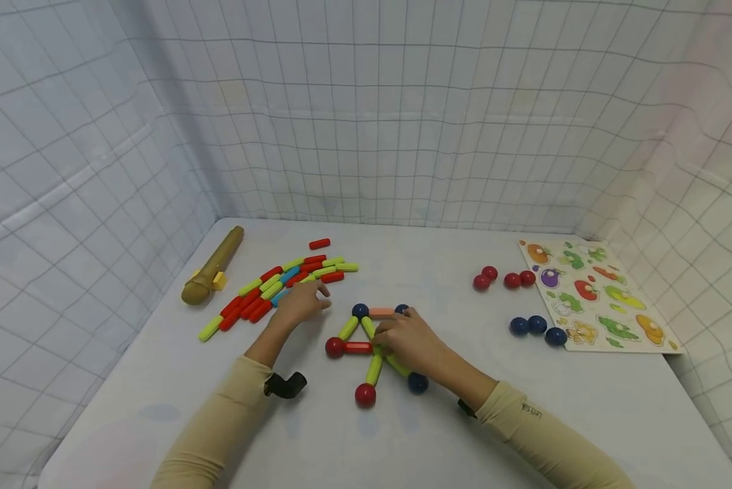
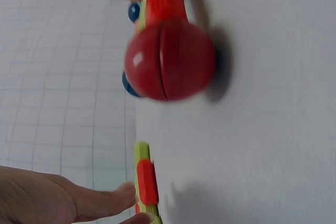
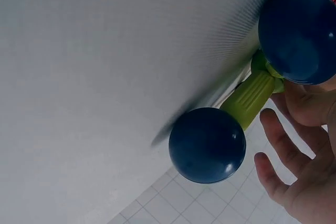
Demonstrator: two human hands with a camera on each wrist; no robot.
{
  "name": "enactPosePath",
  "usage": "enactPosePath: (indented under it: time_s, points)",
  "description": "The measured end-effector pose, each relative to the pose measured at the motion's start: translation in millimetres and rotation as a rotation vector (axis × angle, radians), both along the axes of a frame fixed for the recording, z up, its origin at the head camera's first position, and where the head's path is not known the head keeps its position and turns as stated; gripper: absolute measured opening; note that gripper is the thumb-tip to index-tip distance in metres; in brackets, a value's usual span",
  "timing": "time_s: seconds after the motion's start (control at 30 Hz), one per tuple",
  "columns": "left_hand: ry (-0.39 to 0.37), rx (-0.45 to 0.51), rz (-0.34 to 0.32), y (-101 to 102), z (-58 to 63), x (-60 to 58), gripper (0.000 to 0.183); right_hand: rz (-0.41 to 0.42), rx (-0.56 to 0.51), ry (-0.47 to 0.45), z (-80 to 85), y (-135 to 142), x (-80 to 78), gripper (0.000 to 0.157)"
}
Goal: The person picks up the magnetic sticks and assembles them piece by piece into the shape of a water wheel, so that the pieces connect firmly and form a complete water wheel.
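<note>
A flat toy structure of balls and rods lies on the table, with red balls (image 1: pixel 335 348), dark blue balls (image 1: pixel 417 383), yellow-green rods (image 1: pixel 374 370) and a red rod (image 1: pixel 358 347). My right hand (image 1: pixel 411 343) is over its middle. In the right wrist view, thumb and a finger pinch the structure by a green piece (image 3: pixel 257 62), partly hidden behind a blue ball (image 3: pixel 299 35); the other fingers are spread. My left hand (image 1: pixel 301 303) hovers at the near right edge of a group of loose red, yellow-green and blue rods (image 1: pixel 272 285), its fingers loosely extended, holding nothing visible.
A gold microphone-shaped toy (image 1: pixel 213 265) lies at the back left beside the rods. On the right are loose red balls (image 1: pixel 513 280), loose dark blue balls (image 1: pixel 537 324) and a vegetable picture board (image 1: pixel 601 295). White grid-patterned curtains (image 1: pixel 403 122) enclose the table.
</note>
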State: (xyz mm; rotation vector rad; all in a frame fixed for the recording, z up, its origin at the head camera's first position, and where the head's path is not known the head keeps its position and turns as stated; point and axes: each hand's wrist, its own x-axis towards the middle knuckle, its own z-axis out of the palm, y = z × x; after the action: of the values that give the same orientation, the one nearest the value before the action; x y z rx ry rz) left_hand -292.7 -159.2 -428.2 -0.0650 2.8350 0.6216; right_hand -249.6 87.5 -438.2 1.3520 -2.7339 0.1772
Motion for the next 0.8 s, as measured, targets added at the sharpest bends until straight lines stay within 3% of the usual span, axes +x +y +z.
enactPosePath:
  time_s: [0.1, 0.2, 0.37, 0.5, 0.67, 0.8]
  points:
    - [0.091, -0.121, 0.089, -20, -1.1, -2.1, 0.03, 0.033, -0.012, -0.002, -2.0, 0, 0.9, 0.023]
    - [0.13, -0.188, 0.122, -38, -8.7, -3.4, 0.025, 0.055, -0.005, 0.012, -4.0, -1, 1.9, 0.024]
    - [0.185, -0.243, 0.023, -57, -23.7, -4.5, 0.02, 0.052, 0.011, 0.042, -5.6, -3, 3.7, 0.024]
    - [0.239, -0.25, -0.056, -60, -29.3, -4.6, 0.022, 0.028, 0.028, 0.083, -5.7, -4, 4.0, 0.024]
    - [0.269, -0.281, -0.097, -59, -29.3, -4.5, 0.028, -0.006, 0.026, 0.09, -5.2, -4, 2.1, 0.024]
    - [0.248, -0.315, -0.09, -58, -27.8, -5.4, 0.035, -0.024, -0.003, 0.074, -3.4, -5, -0.6, 0.023]
